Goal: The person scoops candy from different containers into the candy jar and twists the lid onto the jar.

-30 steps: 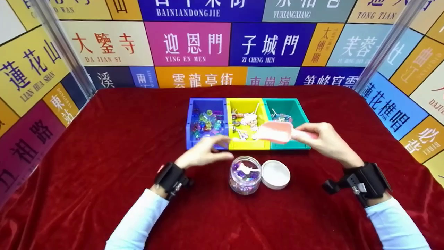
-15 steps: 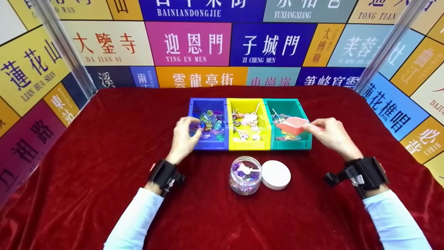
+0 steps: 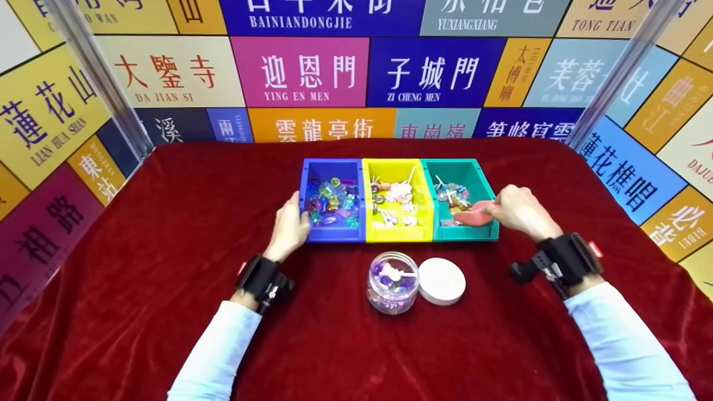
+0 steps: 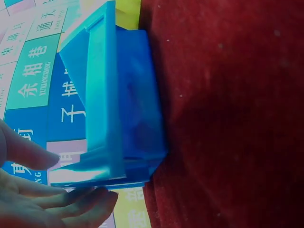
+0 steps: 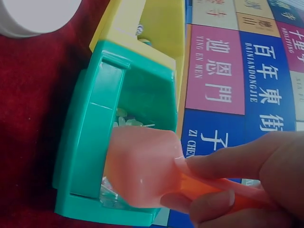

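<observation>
My right hand [image 3: 523, 209] grips the handle of a pink scoop [image 3: 474, 214]. The scoop's bowl dips into the green bin [image 3: 484, 174], among small mixed pieces. In the right wrist view the bowl of the scoop [image 5: 142, 166] covers part of those pieces. On the other side, my left hand [image 3: 289, 225] holds the left side wall of the blue bin [image 3: 305, 186], thumb on one side and fingers on the other, as the left wrist view shows. Colourful beads [image 3: 334, 200] fill much of that bin.
Between them sits a yellow bin [image 3: 398, 233] with pale pieces and small sticks. In front stands a clear jar [image 3: 392, 301] partly filled with purple beads and a white piece. Its right neighbour is a white lid [image 3: 443, 281]. Red cloth [image 3: 211, 234] covers the table.
My left hand has gone from near the jar to the blue bin's left wall and taken hold. The scoop in my right hand has moved right and down into the green bin.
</observation>
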`<state>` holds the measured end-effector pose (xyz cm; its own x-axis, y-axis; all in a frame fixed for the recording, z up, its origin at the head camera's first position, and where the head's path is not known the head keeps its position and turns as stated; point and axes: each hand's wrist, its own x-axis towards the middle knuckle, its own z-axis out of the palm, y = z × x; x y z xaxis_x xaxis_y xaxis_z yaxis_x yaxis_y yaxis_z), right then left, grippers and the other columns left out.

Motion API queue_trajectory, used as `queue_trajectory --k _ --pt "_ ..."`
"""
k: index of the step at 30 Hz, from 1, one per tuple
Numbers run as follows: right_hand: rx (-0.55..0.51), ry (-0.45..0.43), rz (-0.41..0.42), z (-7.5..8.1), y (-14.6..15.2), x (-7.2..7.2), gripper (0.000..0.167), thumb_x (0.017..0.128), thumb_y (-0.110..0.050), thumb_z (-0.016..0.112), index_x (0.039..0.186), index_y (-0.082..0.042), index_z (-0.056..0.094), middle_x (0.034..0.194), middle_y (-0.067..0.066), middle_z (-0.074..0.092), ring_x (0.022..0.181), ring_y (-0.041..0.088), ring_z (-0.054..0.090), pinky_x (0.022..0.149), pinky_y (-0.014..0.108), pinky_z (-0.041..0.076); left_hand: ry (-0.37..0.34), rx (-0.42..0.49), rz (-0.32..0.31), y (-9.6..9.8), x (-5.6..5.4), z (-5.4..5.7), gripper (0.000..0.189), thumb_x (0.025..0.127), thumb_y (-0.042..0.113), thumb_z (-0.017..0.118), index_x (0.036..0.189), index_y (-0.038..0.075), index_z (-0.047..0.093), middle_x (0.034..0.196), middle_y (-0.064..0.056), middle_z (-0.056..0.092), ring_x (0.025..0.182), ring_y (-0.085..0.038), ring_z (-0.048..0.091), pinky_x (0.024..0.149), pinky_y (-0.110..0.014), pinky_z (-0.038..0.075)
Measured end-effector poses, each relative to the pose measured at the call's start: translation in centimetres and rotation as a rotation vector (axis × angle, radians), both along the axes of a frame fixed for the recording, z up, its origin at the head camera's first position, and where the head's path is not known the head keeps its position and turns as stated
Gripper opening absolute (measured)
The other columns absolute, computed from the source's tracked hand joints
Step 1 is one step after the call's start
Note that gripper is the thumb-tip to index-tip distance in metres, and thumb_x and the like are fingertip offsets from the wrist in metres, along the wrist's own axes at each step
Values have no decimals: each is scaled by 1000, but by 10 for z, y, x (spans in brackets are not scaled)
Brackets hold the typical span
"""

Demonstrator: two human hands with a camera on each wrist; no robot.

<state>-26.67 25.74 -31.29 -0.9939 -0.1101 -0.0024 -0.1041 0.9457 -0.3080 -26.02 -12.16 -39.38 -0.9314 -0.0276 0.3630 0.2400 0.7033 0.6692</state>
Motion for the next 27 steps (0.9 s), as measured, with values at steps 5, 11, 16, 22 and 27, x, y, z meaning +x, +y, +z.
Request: queue_trajectory --k 5,11,16,22,27 --pt "28 -93 -93 2 -9 -7 24 80 -21 60 70 0 55 71 16 51 65 29 49 50 32 38 -6 -20 -11 0 -1 0 46 80 -8 47 125 -16 37 110 -34 51 105 -42 49 94 -45 38" --pt "61 -178 -166 8 -19 -15 30 79 -20 58 92 8 54 88 26 50 79 37 49 61 44 44 -34 -23 -10 0 0 2 48 80 -9 46 126 -16 35 109 -33 51 104 -42 49 93 -45 38" --pt "79 -195 -173 11 -25 -23 30 76 -14 56 96 9 53 97 31 50 85 40 48 70 52 45 -42 -6 -9 -1 0 1 49 80 -9 46 127 -16 34 111 -33 50 105 -42 48 94 -45 38" --pt "63 -144 -127 -2 -20 -29 28 75 -13 53 89 11 53 94 35 53 78 38 52 66 48 46 -32 -22 -12 0 0 -1 48 80 -9 46 126 -16 35 108 -33 51 103 -42 49 92 -45 39" --pt "31 -63 -123 -14 -15 -33 34 79 -19 56 87 14 54 86 34 54 74 39 53 65 46 46 -25 -38 -7 0 0 -1 48 80 -9 46 126 -15 35 107 -32 52 102 -42 50 91 -46 40"
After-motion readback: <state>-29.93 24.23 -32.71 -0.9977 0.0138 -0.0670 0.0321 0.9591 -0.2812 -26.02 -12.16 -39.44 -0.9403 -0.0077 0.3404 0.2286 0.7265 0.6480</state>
